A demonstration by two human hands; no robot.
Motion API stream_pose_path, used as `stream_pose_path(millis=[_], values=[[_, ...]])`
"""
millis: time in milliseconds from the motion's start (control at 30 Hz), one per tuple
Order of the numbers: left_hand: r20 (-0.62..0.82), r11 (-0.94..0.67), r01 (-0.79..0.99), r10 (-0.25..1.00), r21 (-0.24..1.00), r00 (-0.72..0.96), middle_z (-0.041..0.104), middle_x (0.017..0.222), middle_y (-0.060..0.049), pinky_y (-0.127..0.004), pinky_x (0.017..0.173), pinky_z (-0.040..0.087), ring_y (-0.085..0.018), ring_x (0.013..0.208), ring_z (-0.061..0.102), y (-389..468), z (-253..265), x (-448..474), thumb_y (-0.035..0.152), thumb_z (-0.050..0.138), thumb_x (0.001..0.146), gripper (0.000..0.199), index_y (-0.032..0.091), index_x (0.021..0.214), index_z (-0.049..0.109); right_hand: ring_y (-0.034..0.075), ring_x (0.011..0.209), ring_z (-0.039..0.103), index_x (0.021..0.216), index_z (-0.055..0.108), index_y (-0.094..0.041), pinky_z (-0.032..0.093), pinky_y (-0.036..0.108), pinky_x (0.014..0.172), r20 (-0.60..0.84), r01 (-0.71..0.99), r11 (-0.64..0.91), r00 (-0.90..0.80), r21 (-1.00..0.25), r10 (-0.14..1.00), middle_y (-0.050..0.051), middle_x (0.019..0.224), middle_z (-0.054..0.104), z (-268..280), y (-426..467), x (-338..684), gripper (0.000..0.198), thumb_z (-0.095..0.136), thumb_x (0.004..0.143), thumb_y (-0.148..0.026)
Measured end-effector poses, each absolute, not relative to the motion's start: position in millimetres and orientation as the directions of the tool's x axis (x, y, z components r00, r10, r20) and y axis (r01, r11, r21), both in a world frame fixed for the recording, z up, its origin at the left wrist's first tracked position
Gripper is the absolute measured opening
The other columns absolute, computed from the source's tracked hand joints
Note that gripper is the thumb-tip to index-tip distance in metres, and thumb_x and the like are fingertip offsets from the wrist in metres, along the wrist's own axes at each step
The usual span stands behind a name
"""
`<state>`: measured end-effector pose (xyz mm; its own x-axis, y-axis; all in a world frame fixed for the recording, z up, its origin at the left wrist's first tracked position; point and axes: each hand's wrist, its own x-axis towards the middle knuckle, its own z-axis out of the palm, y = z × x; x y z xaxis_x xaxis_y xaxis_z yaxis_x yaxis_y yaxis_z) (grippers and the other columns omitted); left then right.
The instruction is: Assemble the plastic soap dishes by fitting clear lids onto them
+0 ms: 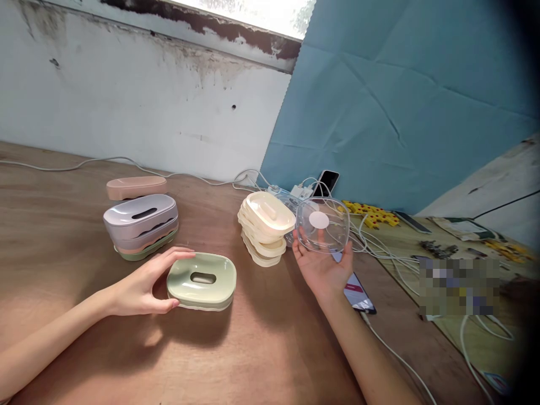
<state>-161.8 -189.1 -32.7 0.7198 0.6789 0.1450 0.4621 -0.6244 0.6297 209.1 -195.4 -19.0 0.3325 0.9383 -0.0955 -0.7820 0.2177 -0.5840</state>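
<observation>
My left hand (pixel 145 281) grips the left end of a green soap dish (pixel 211 281), thumb at the front and fingers at the back. The dish is rounded, with an oval slot in its middle and a pale rim below. In my right hand (pixel 324 273) a clear plastic lid (pixel 335 233) is held up, a pale round patch (pixel 319 220) on it. Between my hands stands an uneven stack of cream trays (pixel 265 216). Behind my left hand is a stack of lilac dishes (pixel 141 216), with pink and green pieces in its lower layers.
A pink piece (pixel 135 187) lies behind the lilac stack. More clear lids (pixel 288 200) are partly hidden behind the cream trays. A phone (pixel 358 292) with a cable lies by my right forearm. White cables (pixel 392 256), another phone (pixel 327 183) and yellow items (pixel 371 214) are at right.
</observation>
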Motion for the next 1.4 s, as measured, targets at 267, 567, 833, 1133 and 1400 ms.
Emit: stream_pose_path(millis=[267,567,833,1133,1400], values=[[0.141,-0.667,0.511,0.672,0.543,0.727,0.032,0.148,-0.008,-0.046,0.109,0.033,-0.031,0.133,0.035,-193,-32,-159,0.026,0.059,0.076,0.078,0.031,0.143,0.02,0.029,0.112,0.06,0.095,0.062,-0.023,0.056,0.039,0.075,-0.095,-0.783,0.257,0.372,-0.567,0.923,0.013,0.118,0.062,-16,-197,209,0.047,0.055,0.071,-0.063],[0.001,-0.732,0.586,0.625,0.349,0.78,0.043,0.136,-0.018,-0.053,0.101,0.032,-0.04,0.122,0.042,-178,-12,-129,0.057,0.076,0.058,0.118,0.022,0.149,0.009,0.029,0.107,0.063,0.095,0.065,-0.028,0.046,0.046,0.094,0.189,-0.637,0.372,0.338,-0.675,0.922,0.01,0.117,0.065,12,-214,197,0.05,0.063,0.062,-0.065],[-0.148,-0.749,0.609,0.592,0.263,0.792,0.051,0.123,-0.017,-0.048,0.091,0.043,-0.039,0.11,0.051,-175,2,-101,0.043,0.076,0.054,0.118,0.018,0.15,0.011,0.032,0.098,0.066,0.093,0.067,-0.023,0.042,0.052,0.098,0.221,-0.595,0.22,0.072,-0.773,0.973,0.011,0.107,0.069,0,-222,169,0.052,0.064,0.064,-0.067],[-0.09,-0.762,0.586,0.586,0.276,0.805,0.053,0.121,-0.016,-0.047,0.092,0.044,-0.036,0.11,0.05,-176,10,-103,0.041,0.068,0.06,0.097,0.012,0.144,0.029,0.031,0.101,0.066,0.09,0.067,-0.024,0.043,0.048,0.095,0.229,-0.603,0.177,-0.01,-0.778,0.973,0.009,0.107,0.07,-6,-224,164,0.045,0.065,0.068,-0.062],[-0.112,-0.757,0.581,0.576,0.299,0.809,0.051,0.124,-0.017,-0.049,0.094,0.043,-0.037,0.112,0.048,-177,5,-103,0.041,0.071,0.058,0.1,0.013,0.144,0.029,0.032,0.101,0.066,0.094,0.067,-0.023,0.04,0.05,0.098,0.228,-0.593,0.17,-0.023,-0.787,0.973,0.01,0.107,0.07,-10,-224,161,0.046,0.065,0.069,-0.062]])
